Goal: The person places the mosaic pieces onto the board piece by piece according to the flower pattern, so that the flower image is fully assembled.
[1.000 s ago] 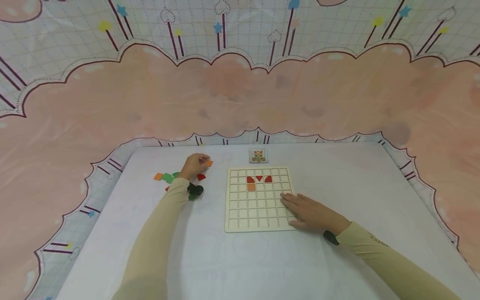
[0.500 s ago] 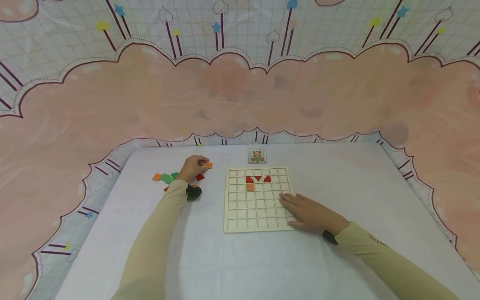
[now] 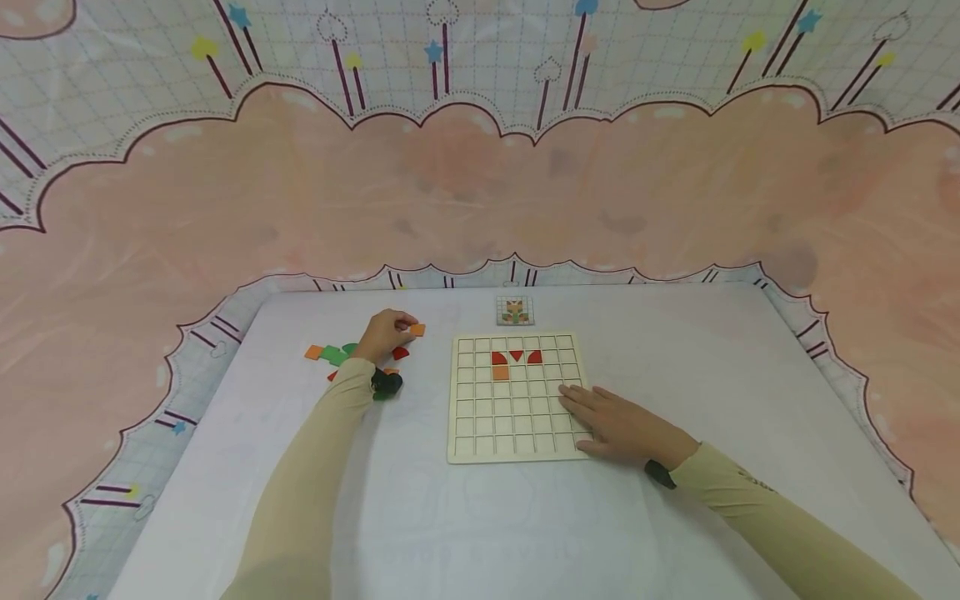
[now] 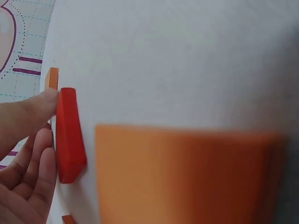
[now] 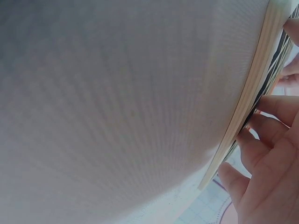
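Left of the board, my left hand [image 3: 384, 333] pinches a small orange square tile [image 3: 417, 330] between thumb and fingers. The left wrist view has the same orange tile [image 4: 53, 78] at the thumb tip, and a red tile [image 4: 70, 140] stands nearer, beside the fingers. My right hand [image 3: 618, 425] rests with straight fingers on the right edge of the cream grid board [image 3: 480, 454]. Set in the board's upper rows are two red quarter-round tiles, a red triangle [image 3: 516, 356] between them, and an orange square [image 3: 500, 373] below the left one.
A small pattern card [image 3: 514, 311] lies behind the board. Around the left wrist several loose tiles are scattered, among them a green tile [image 3: 332, 356], an orange tile [image 3: 313, 352] and a red tile [image 3: 401, 353]. All lie on a white-covered table [image 3: 675, 358].
My left hand has lowered slightly, and the orange tile it pinches has turned a little. The right hand stays put on the board.
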### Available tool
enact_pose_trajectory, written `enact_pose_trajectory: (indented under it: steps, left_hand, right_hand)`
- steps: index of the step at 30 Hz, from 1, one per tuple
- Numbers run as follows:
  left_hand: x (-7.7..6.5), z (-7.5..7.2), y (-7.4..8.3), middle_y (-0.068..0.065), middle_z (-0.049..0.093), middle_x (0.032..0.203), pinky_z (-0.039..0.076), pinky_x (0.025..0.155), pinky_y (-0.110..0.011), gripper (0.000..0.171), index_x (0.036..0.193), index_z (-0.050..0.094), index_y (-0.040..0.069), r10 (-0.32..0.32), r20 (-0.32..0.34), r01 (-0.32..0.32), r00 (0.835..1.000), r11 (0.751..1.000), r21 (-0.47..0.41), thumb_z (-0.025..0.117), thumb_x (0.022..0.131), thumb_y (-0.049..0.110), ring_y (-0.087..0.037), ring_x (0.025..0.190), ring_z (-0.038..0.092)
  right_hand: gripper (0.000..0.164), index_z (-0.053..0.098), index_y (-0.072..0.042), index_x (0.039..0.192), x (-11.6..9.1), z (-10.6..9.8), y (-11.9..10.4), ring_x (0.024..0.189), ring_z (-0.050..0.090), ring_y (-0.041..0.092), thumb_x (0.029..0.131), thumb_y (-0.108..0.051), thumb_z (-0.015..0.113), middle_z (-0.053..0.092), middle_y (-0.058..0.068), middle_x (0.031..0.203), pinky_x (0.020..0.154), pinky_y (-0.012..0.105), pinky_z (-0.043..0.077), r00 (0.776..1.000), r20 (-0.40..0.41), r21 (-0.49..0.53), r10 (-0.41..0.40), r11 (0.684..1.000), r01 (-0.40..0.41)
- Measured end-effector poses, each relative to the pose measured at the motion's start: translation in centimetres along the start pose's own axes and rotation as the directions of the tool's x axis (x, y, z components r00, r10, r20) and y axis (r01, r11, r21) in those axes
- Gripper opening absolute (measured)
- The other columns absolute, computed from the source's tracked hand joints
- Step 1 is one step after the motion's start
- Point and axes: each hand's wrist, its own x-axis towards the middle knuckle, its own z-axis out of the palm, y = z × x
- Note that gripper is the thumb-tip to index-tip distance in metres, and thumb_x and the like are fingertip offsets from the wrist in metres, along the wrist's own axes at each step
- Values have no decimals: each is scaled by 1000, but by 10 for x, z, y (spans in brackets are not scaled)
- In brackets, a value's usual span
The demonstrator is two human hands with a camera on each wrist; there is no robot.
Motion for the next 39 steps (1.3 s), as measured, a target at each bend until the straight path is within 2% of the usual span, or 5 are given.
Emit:
enact_pose_trajectory:
  steps: [3,12,24,34,39]
  left_hand:
    - [2,0,-1,-17,53,124,45,97,-39,31,120,60,3,-18,6,18,1000,1000,-1,61,90,9,-30,111,51]
    - [4,0,-4,-16,60,117,49,91,-36,31,120,59,4,-4,15,5,1000,999,-33,63,89,12,-26,104,55]
    - [3,0,0,-17,59,115,49,91,-36,32,119,57,1,7,18,-7,1000,1000,-17,64,89,11,-26,102,56]
    - [1,-2,2,-17,60,107,50,86,-34,30,114,59,-2,65,20,-65,998,998,21,65,87,9,-25,96,58]
    - [2,-2,0,-17,60,107,50,86,-34,31,115,59,-1,58,29,-58,998,998,18,66,86,9,-25,95,57]
  right_hand:
    - [67,32,-5,146,0,-1,0,142,28,25,92,-40,54,29,9,154,114,46,28,1000,-3,0,-8,1000,8]
    - [67,32,-4,145,0,-2,0,142,29,26,92,-39,54,29,10,154,113,47,28,1000,2,5,-12,1000,12]
    - [66,33,-4,145,0,1,1,141,29,27,92,-38,54,29,11,154,112,48,29,1000,-8,3,-20,1000,20]
    - [66,33,-3,145,0,-2,0,141,29,27,92,-38,54,29,11,154,112,48,29,1000,-9,8,-20,1000,20]
    - [66,33,-4,145,0,-1,1,141,29,27,92,-38,54,29,11,154,112,48,30,1000,-8,0,-22,1000,22]
